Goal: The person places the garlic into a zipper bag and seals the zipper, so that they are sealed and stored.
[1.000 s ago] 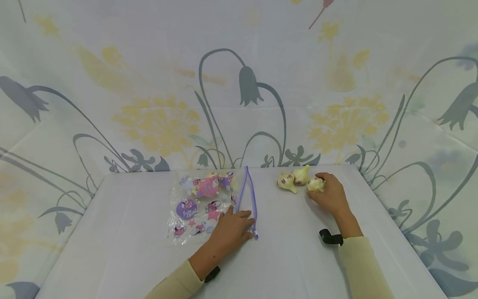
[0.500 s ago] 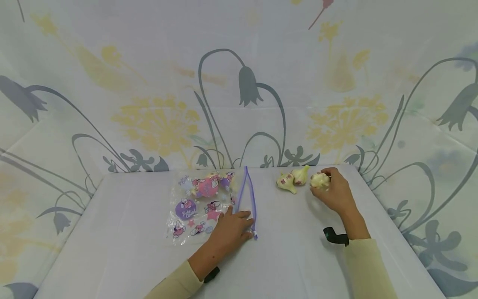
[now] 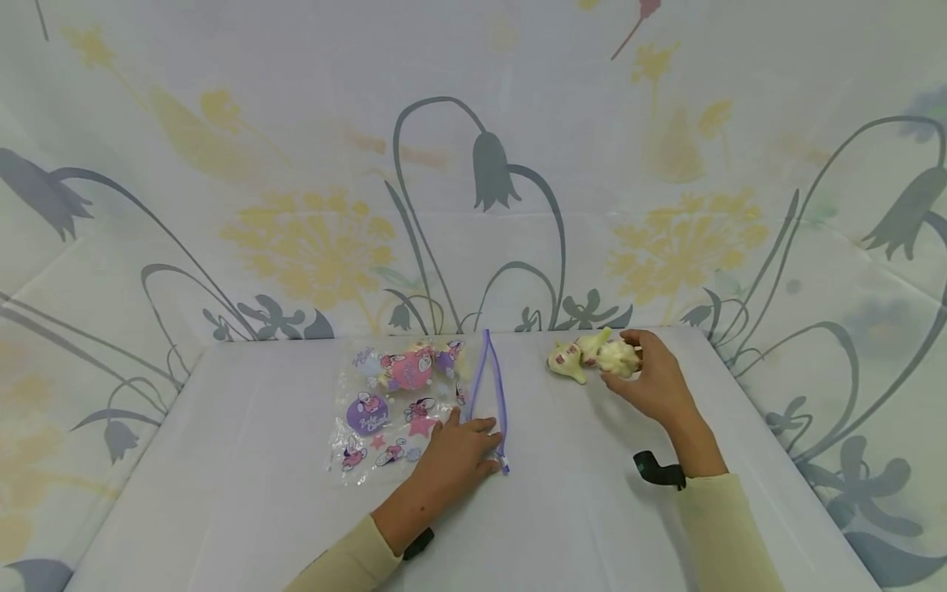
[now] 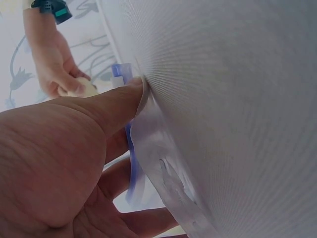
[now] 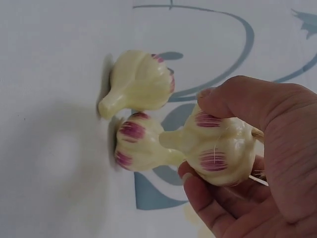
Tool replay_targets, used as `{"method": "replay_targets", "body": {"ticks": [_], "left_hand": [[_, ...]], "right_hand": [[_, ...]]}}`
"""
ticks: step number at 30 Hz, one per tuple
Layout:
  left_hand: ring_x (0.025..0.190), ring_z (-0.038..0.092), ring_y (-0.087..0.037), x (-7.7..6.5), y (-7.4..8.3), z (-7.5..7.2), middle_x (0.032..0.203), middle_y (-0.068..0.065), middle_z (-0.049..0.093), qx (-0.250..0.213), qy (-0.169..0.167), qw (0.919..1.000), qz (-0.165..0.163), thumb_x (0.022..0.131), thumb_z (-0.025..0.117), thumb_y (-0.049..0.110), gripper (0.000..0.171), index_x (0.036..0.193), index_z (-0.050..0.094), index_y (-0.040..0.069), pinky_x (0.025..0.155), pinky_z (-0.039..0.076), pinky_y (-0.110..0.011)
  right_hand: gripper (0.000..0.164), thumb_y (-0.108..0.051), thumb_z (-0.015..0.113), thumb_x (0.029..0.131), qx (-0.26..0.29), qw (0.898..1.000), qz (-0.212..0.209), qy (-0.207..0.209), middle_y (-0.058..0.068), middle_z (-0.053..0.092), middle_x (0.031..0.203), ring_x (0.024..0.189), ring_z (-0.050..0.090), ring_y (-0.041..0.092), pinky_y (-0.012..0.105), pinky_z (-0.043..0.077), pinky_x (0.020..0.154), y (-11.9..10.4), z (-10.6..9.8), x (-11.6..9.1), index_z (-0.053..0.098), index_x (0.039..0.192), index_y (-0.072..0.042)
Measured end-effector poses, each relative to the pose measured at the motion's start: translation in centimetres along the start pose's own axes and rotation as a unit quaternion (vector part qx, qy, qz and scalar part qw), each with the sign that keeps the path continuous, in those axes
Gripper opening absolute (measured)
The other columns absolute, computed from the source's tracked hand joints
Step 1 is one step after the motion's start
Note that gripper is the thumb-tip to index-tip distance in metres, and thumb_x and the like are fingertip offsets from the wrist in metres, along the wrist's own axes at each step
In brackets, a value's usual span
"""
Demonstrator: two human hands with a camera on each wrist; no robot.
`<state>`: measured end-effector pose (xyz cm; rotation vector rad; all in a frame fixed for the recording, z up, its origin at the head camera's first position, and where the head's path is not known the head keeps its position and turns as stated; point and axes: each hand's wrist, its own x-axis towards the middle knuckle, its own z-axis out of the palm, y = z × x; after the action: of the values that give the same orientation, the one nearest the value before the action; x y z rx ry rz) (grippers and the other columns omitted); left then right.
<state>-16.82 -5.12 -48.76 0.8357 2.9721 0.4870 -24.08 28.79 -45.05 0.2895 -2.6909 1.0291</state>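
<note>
My right hand [image 3: 662, 386] holds a garlic bulb [image 3: 618, 358] between thumb and fingers. In the right wrist view the held garlic bulb [image 5: 220, 148] has purple streaks and a short stem, and roots show near the palm. Two more garlic bulbs [image 5: 141, 82] lie beside it on the table. At the left lies a clear printed zip bag [image 3: 370, 452] with a purple zip strip [image 3: 501, 403]. My left hand [image 3: 455, 456] rests on the bag's mouth with its fingers spread, the thumb near the slider. Pale yellowish things inside the bag are partly hidden by the print.
A white cloth-covered table [image 3: 244, 493] carries everything. Behind it stands a floral-patterned backdrop [image 3: 473, 271], which also closes in both sides. Dark wrist cameras [image 3: 658, 470] are strapped to both wrists.
My right hand has lifted the garlic bulb off the table, moving it a little right, then back left beside the other two. The left hand and the bag have stayed in place.
</note>
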Motion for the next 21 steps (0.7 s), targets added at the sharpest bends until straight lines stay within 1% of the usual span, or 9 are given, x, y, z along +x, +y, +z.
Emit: {"method": "replay_targets", "body": {"ticks": [2,4,10,12,14,16,19,21], "left_hand": [[0.137,0.051,-0.06,0.0,0.0,0.0,0.147,-0.005,0.066,0.0,0.0,1.0,0.0,0.095,0.08,0.031,0.041,0.133,0.076,0.016,0.1,0.048,-0.075],[0.137,0.051,-0.059,0.0,0.0,0.0,0.147,-0.005,0.066,-0.001,-0.002,1.0,-0.001,0.095,0.08,0.031,0.041,0.133,0.076,0.016,0.1,0.048,-0.075],[0.138,0.05,-0.06,0.0,0.0,0.0,0.147,-0.004,0.066,-0.004,-0.007,1.0,-0.006,0.096,0.079,0.032,0.041,0.134,0.076,0.016,0.101,0.047,-0.075],[0.138,0.05,-0.06,0.0,0.0,0.0,0.147,-0.005,0.066,-0.004,-0.006,1.0,-0.006,0.096,0.079,0.032,0.041,0.134,0.076,0.016,0.101,0.047,-0.075],[0.137,0.051,-0.06,-0.1,0.0,0.0,0.147,-0.005,0.066,-0.002,-0.004,1.0,-0.003,0.096,0.079,0.032,0.041,0.133,0.076,0.016,0.101,0.048,-0.075],[0.137,0.051,-0.06,-0.1,0.0,-0.1,0.147,-0.005,0.066,-0.002,-0.001,1.0,-0.002,0.096,0.079,0.031,0.04,0.133,0.076,0.015,0.101,0.048,-0.075],[0.137,0.05,-0.06,-0.1,0.0,-0.1,0.147,-0.005,0.066,-0.003,-0.002,1.0,-0.002,0.096,0.079,0.031,0.041,0.133,0.076,0.015,0.101,0.047,-0.075],[0.137,0.05,-0.06,-0.1,0.1,-0.1,0.148,-0.006,0.065,-0.005,-0.002,1.0,-0.004,0.097,0.078,0.031,0.041,0.134,0.076,0.015,0.102,0.047,-0.075]], "right_hand": [[0.068,-0.012,0.084,0.089,0.001,1.0,0.005,-0.002,0.031,0.057,0.136,0.111,0.062,0.044,0.056,0.053,0.092,-0.3,0.0,0.0,0.048,0.143,0.008],[0.065,-0.012,0.085,0.089,0.002,1.0,0.0,-0.003,0.03,0.059,0.134,0.108,0.064,0.043,0.056,0.054,0.09,-0.5,0.1,0.1,0.049,0.14,0.007],[0.062,-0.009,0.086,0.087,0.006,0.999,-0.036,0.005,0.026,0.063,0.129,0.106,0.065,0.038,0.056,0.055,0.09,-1.1,0.5,0.1,0.054,0.138,0.007],[0.062,-0.008,0.087,0.085,0.001,0.999,-0.05,0.009,0.024,0.064,0.129,0.106,0.064,0.036,0.052,0.056,0.089,-1.3,0.7,0.1,0.056,0.137,0.006],[0.062,-0.008,0.088,0.084,-0.002,0.998,-0.065,0.011,0.022,0.064,0.128,0.108,0.064,0.033,0.044,0.056,0.091,-1.4,1.0,0.2,0.058,0.136,0.005],[0.061,-0.007,0.089,0.083,0.0,0.997,-0.08,0.01,0.02,0.063,0.128,0.11,0.064,0.032,0.029,0.055,0.092,-1.5,1.3,0.2,0.06,0.136,0.004],[0.06,-0.006,0.089,0.083,0.012,0.995,-0.094,0.001,0.017,0.062,0.128,0.112,0.064,0.03,0.009,0.046,0.091,-1.6,1.7,0.2,0.061,0.136,0.001],[0.061,-0.006,0.089,0.083,0.021,0.995,-0.096,-0.011,0.017,0.06,0.128,0.113,0.064,0.03,0.003,0.041,0.091,-1.7,2.1,0.3,0.062,0.137,0.0]]}}
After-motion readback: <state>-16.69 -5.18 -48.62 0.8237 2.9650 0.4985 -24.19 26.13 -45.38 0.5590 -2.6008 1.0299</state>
